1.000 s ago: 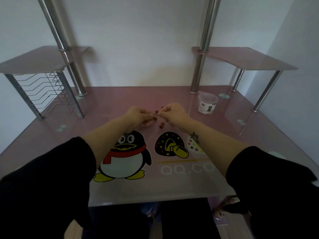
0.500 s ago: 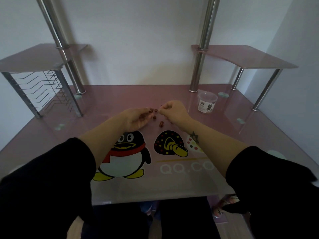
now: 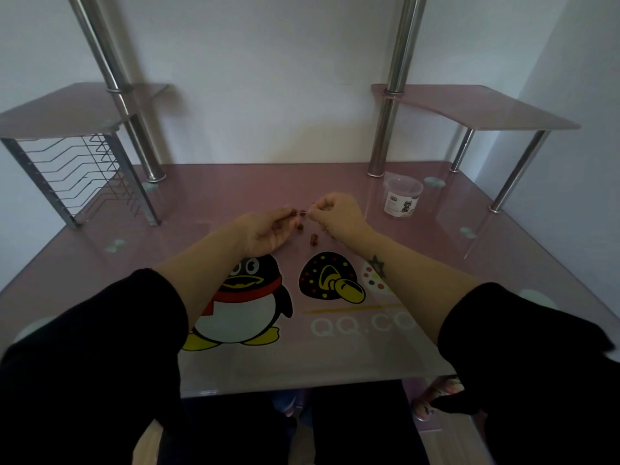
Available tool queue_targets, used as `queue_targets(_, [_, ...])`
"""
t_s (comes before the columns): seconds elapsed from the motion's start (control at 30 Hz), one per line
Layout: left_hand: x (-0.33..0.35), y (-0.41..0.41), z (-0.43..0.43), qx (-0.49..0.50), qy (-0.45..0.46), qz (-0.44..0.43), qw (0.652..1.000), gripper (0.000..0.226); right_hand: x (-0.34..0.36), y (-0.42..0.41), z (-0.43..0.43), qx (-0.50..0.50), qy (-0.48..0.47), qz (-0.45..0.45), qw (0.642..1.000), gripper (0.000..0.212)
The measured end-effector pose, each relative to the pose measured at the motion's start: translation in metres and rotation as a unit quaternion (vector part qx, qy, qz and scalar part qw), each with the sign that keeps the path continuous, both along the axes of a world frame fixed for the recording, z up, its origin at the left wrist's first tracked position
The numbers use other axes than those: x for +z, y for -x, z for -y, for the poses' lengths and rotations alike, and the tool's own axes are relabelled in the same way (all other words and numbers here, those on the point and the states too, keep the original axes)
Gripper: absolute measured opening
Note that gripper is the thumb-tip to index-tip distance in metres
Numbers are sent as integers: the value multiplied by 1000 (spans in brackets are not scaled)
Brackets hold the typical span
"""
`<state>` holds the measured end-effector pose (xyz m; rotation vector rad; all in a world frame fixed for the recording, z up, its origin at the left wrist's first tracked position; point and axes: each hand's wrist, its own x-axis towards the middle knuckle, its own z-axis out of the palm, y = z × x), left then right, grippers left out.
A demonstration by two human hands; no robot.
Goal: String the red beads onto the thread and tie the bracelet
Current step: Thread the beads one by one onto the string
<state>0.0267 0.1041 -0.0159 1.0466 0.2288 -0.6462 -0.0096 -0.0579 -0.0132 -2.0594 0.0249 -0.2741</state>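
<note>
Left hand [image 3: 268, 229] pinches a red bead [image 3: 294, 213] — right hand [image 3: 339, 216], at its 3 o'clock, pinches the thread [image 3: 306, 214], loose beads [image 3: 313, 239] at 6.

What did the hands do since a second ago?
The left hand and right hand drew slightly apart and rose a little, so red beads on the thread now show between them. Both still pinch it; nothing was let go. The loose beads, desk and plastic tub stayed put.
</note>
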Motion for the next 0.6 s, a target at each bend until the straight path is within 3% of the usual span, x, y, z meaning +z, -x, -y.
queue_targets(0.6, [-1, 3, 1, -1, 13, 5, 1000, 15, -2, -2, 2, -15, 22, 6, 1000, 7])
